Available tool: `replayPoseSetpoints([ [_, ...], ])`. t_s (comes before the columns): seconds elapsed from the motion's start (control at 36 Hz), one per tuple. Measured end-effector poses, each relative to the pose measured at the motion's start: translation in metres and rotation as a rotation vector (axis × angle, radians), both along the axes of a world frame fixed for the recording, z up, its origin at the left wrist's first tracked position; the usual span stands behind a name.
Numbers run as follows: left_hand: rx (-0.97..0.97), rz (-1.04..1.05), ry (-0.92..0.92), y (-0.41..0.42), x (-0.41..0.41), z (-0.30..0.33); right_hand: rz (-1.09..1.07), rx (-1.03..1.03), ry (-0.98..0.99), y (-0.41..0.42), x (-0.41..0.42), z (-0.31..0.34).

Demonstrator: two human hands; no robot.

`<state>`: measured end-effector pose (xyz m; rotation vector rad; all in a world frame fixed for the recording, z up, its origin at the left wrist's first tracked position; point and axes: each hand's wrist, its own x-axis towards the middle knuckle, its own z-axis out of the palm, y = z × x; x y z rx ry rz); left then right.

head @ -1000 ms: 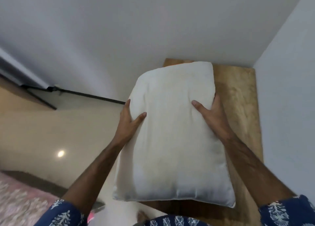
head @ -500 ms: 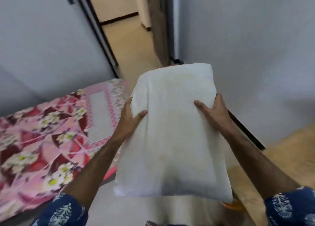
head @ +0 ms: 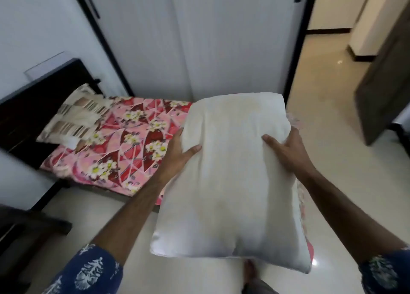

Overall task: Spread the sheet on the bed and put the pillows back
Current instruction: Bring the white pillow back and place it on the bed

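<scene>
I hold a plain white pillow (head: 233, 183) in the air in front of me, above the floor beside the bed. My left hand (head: 177, 154) grips its left edge with the thumb on top. My right hand (head: 286, 149) grips its right edge the same way. The bed lies to the left, covered by a pink and red flowered sheet (head: 124, 147). A striped beige pillow (head: 75, 118) rests at the head of the bed against the dark headboard (head: 33, 103). The pillow I hold hides the near part of the bed.
A tall white wardrobe (head: 199, 41) with black-framed doors stands behind the bed. An open doorway (head: 328, 56) and a dark brown door (head: 386, 83) are on the right. Pale glossy floor (head: 346, 171) stretches right of the bed. Dark furniture (head: 24, 231) sits at the lower left.
My view has swung from a wooden surface and wall round to the bed, which now shows its headboard and striped pillow. Both hands keep the same grip on the white pillow.
</scene>
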<state>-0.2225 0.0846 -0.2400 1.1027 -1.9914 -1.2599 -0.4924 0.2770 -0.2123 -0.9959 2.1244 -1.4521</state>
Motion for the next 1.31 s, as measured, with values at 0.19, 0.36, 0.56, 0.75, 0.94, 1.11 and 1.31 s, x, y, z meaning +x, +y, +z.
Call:
replayPoseSetpoints([
  [0.19, 0.0, 0.217, 0.012, -0.097, 0.086, -0.007, 0.266, -0.022, -0.067, -0.163, 0.048, -0.023],
  [0.36, -0.015, 0.417, -0.033, -0.169, 0.143, 0.004, 0.446, 0.005, -0.1, -0.288, 0.087, -0.033],
  [0.56, -0.042, 0.628, -0.093, -0.247, 0.209, 0.005, 0.59, 0.06, -0.158, -0.409, 0.152, -0.043],
  [0.75, -0.032, 0.703, -0.168, -0.333, 0.288, -0.016, 0.677, 0.129, -0.169, -0.518, 0.227, -0.072],
  [0.94, -0.036, 0.641, -0.202, -0.429, 0.38, -0.037, 0.628, 0.233, -0.315, -0.614, 0.324, -0.112],
  [1.11, -0.079, 0.522, -0.279, -0.532, 0.455, -0.029, 0.554, 0.261, -0.421, -0.696, 0.4, -0.134],
  [1.31, -0.132, 0.41, -0.322, -0.67, 0.494, -0.027, 0.483, 0.301, -0.525, -0.792, 0.458, -0.148],
])
